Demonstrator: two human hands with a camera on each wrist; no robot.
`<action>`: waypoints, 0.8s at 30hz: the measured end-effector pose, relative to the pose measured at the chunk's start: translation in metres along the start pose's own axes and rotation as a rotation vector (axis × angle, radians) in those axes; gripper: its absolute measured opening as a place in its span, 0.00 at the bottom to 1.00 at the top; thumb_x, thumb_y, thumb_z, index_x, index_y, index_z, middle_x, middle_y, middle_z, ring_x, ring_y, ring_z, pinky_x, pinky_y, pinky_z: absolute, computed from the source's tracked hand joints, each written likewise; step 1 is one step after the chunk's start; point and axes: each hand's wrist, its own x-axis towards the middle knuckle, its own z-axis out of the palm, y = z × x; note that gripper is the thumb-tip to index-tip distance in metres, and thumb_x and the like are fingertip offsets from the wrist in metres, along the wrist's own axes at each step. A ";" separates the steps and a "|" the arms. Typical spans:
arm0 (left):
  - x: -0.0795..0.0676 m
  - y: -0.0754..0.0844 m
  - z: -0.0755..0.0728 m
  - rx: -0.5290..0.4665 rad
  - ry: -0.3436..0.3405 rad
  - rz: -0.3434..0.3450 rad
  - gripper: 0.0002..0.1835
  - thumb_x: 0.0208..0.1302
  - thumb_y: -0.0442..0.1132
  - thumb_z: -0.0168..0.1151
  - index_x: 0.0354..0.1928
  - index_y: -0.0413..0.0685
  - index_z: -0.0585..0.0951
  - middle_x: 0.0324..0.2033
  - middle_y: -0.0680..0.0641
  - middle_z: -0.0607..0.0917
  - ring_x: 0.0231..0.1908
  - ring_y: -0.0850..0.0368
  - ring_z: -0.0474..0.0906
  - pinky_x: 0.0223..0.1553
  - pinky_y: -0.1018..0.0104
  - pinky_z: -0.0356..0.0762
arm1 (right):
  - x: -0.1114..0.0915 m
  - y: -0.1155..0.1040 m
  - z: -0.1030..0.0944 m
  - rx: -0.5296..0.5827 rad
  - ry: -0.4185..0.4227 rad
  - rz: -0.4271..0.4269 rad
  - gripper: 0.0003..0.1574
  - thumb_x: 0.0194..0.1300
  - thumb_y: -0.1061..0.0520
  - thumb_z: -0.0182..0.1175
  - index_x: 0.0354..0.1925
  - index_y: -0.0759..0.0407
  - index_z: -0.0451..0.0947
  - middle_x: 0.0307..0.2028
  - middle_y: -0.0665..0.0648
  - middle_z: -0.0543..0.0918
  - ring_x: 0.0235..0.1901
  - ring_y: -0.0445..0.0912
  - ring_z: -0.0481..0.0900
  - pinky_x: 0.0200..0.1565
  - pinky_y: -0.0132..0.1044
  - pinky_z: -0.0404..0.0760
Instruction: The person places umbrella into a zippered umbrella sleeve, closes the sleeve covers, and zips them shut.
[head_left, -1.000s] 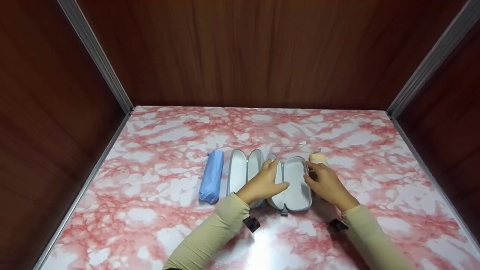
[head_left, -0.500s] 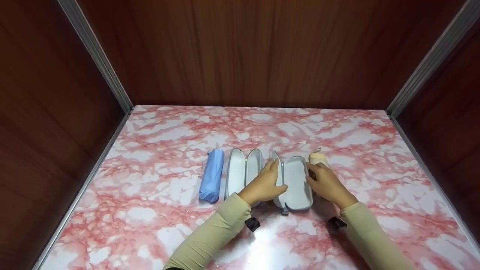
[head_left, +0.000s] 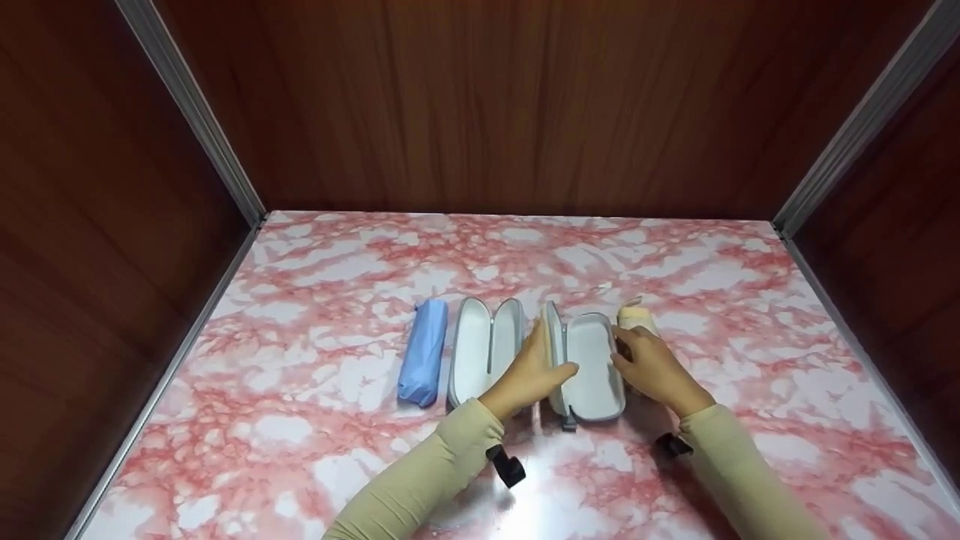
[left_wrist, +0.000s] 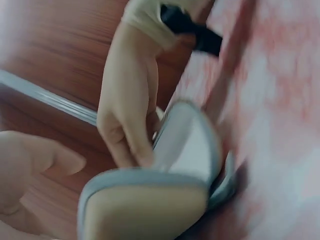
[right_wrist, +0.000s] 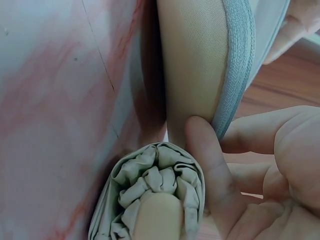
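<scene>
A zip case (head_left: 590, 367), beige outside with a pale lining and grey zip edge, lies unfolded between the hands. My left hand (head_left: 532, 373) has straight fingers along the outside of its raised left half, thumb stretched over the inside. With thumb and fingers, my right hand (head_left: 651, 366) pinches the case's right rim; the right wrist view shows one fingertip (right_wrist: 201, 125) against the beige shell. Right beside that hand lies a rolled beige folding umbrella (right_wrist: 159, 215), partly hidden by the hand in the head view. The left wrist view is blurred.
Just left of the hands, a second zip case (head_left: 472, 352) lies open with the same pale lining. Further left is a blue wrapped folding umbrella (head_left: 424, 352). Dark wood panels (head_left: 480, 105) wall in the red-and-white marbled table (head_left: 315, 450) at back and sides.
The left half of the right-hand case has swung upward, and my left fingers have moved behind it. My right hand stays at the right rim.
</scene>
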 end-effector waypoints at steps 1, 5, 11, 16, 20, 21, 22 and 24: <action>-0.001 -0.001 0.002 -0.060 0.011 -0.018 0.53 0.63 0.43 0.64 0.78 0.35 0.41 0.76 0.33 0.48 0.74 0.42 0.49 0.71 0.50 0.53 | 0.000 0.000 0.000 0.000 0.002 -0.001 0.29 0.66 0.67 0.61 0.62 0.78 0.71 0.44 0.72 0.78 0.41 0.59 0.79 0.47 0.58 0.78; -0.002 -0.007 0.011 -0.226 0.033 -0.066 0.51 0.63 0.40 0.64 0.78 0.34 0.44 0.74 0.32 0.55 0.69 0.43 0.59 0.68 0.50 0.60 | 0.000 0.000 0.000 0.000 0.000 0.000 0.28 0.66 0.66 0.61 0.62 0.78 0.71 0.43 0.71 0.78 0.39 0.58 0.78 0.45 0.56 0.78; -0.004 -0.012 0.020 -0.299 0.014 -0.124 0.51 0.65 0.41 0.65 0.78 0.35 0.43 0.73 0.30 0.57 0.68 0.43 0.61 0.67 0.51 0.62 | 0.000 0.001 0.001 -0.021 0.008 -0.017 0.28 0.65 0.67 0.62 0.61 0.77 0.72 0.43 0.71 0.79 0.39 0.58 0.78 0.45 0.57 0.78; -0.004 -0.011 0.022 -0.399 0.032 -0.191 0.48 0.69 0.45 0.61 0.79 0.40 0.43 0.73 0.30 0.56 0.61 0.40 0.70 0.57 0.47 0.75 | 0.000 0.000 0.000 -0.019 0.005 -0.009 0.29 0.65 0.66 0.62 0.62 0.77 0.72 0.43 0.71 0.78 0.41 0.59 0.79 0.46 0.58 0.77; -0.003 -0.010 0.022 -0.483 0.039 -0.241 0.44 0.74 0.47 0.56 0.80 0.44 0.43 0.74 0.32 0.55 0.59 0.38 0.71 0.50 0.42 0.78 | 0.000 -0.001 -0.001 -0.019 -0.005 -0.004 0.29 0.66 0.66 0.62 0.63 0.77 0.71 0.44 0.72 0.78 0.41 0.60 0.79 0.46 0.58 0.77; -0.003 -0.010 0.021 -0.496 0.041 -0.243 0.43 0.74 0.48 0.55 0.80 0.44 0.43 0.74 0.34 0.55 0.60 0.38 0.71 0.50 0.41 0.78 | 0.000 0.000 -0.001 -0.019 -0.006 -0.003 0.29 0.66 0.66 0.62 0.63 0.77 0.71 0.44 0.72 0.78 0.41 0.60 0.79 0.46 0.58 0.77; -0.002 -0.009 0.021 -0.512 0.043 -0.248 0.42 0.75 0.47 0.54 0.80 0.45 0.44 0.74 0.34 0.56 0.60 0.38 0.71 0.50 0.40 0.78 | 0.000 0.000 -0.001 -0.017 -0.009 -0.001 0.29 0.66 0.65 0.61 0.63 0.76 0.71 0.44 0.72 0.78 0.41 0.60 0.79 0.46 0.58 0.77; -0.002 -0.009 0.021 -0.544 0.044 -0.257 0.40 0.75 0.46 0.53 0.80 0.47 0.45 0.74 0.36 0.57 0.58 0.37 0.72 0.49 0.38 0.77 | -0.001 0.000 -0.001 -0.010 -0.011 0.005 0.29 0.67 0.65 0.61 0.64 0.76 0.71 0.44 0.71 0.78 0.42 0.60 0.79 0.46 0.58 0.77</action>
